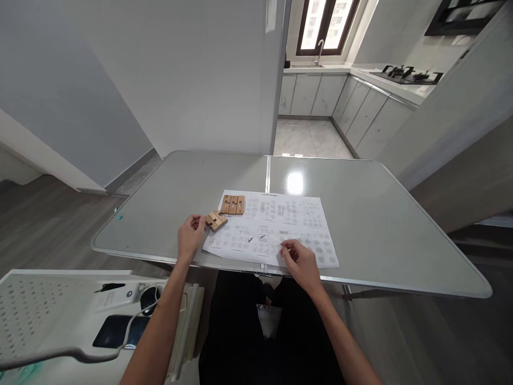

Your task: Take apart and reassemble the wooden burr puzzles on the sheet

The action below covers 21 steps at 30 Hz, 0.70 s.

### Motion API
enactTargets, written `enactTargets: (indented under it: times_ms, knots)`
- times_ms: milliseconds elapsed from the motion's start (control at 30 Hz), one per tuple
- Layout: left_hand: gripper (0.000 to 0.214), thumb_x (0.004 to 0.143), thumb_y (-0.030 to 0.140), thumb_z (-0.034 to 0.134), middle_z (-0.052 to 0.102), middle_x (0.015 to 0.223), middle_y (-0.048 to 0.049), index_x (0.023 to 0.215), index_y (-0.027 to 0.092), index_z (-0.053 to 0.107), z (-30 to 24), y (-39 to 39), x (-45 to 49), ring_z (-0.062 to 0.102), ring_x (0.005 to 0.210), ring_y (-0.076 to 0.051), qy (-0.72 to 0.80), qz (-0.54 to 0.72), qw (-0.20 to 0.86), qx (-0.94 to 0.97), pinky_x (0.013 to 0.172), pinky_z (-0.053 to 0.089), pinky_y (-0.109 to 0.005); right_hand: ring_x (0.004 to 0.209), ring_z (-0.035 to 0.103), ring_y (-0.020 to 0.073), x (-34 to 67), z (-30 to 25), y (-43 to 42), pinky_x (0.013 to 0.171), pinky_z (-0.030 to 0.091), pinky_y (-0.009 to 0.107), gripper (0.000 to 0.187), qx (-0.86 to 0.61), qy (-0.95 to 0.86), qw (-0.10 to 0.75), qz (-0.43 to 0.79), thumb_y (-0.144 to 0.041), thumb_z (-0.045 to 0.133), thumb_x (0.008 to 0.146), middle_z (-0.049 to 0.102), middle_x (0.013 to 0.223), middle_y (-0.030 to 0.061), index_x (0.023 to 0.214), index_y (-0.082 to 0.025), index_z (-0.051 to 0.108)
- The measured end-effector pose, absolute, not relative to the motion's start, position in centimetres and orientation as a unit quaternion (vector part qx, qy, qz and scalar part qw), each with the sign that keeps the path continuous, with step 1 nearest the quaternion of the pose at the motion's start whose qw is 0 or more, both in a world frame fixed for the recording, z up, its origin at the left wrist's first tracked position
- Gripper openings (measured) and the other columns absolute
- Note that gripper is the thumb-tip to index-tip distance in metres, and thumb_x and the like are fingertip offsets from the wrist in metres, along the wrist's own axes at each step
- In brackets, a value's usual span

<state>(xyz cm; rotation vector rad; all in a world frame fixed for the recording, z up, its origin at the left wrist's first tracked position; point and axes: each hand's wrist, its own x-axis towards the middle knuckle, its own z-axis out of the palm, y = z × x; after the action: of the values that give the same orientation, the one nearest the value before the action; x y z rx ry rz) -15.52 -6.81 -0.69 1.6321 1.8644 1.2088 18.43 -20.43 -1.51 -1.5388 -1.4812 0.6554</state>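
A printed instruction sheet (276, 227) lies flat on the grey folding table (372, 214). My left hand (191, 235) rests at the sheet's left edge, its fingers pinched on a small cluster of notched wooden pieces (216, 220). A second group of notched wooden pieces (233, 204) lies on the sheet's upper left corner, untouched. My right hand (301, 260) lies on the sheet's lower middle, fingers curled and pressing the paper near the table's front edge.
A white appliance with a cable and a dark screen (116, 321) stands low at my left. Behind the table rises a white wall panel (192, 75); beyond it to the right is a kitchen with cabinets (320, 93) and a stove (404, 74).
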Motion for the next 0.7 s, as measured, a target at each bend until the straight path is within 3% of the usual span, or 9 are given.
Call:
enactTargets:
  times_ms: [700]
  knots:
    - [0.037, 0.089, 0.054, 0.057, 0.079, 0.088, -0.0097, 0.095, 0.019, 0.071, -0.12, -6.68, -15.71, 0.072, 0.077, -0.023, 0.682, 0.398, 0.162, 0.592, 0.076, 0.052, -0.03, 0.063, 0.065, 0.0182, 18.19, -1.85, -19.91, 0.065, 0.048, 0.028, 0.022, -0.612, -0.613, 0.446, 0.223, -0.035, 0.052, 0.096, 0.072, 0.075, 0.0022, 0.096, -0.021, 0.069]
